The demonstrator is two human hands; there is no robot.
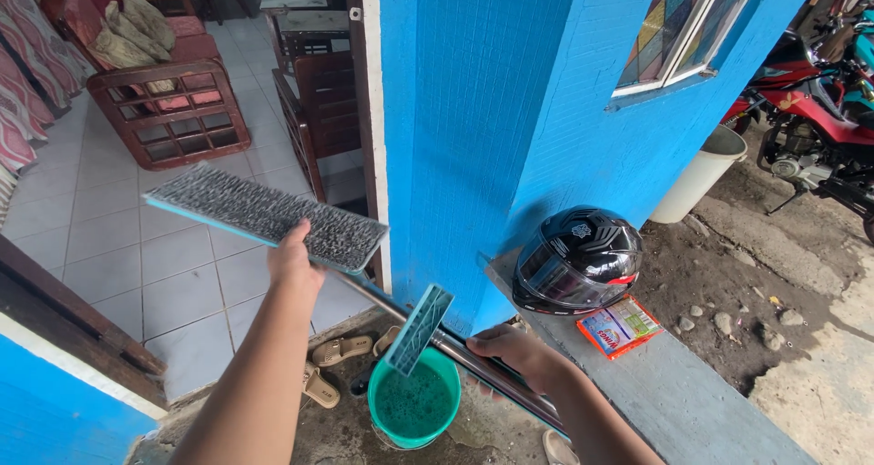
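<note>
My left hand (293, 263) grips the edge of a long flat grey bristle pad with a teal backing (264, 214), held up in front of the doorway. My right hand (519, 351) is wrapped round a metal pole (455, 348) that slants from lower right up to the pad. A small teal plastic plate (421, 328) sits on the pole, over a green bucket (414, 401) of dark water on the ground.
A bright blue wall corner (473, 110) stands straight ahead. A black helmet (575, 260) and a colourful sachet (619, 326) rest on a grey ledge. Sandals (339, 348) lie by the doorstep. Wooden chairs (168, 110) stand inside on tiles. Motorcycles (819, 110) and a white bucket (699, 173) are at right.
</note>
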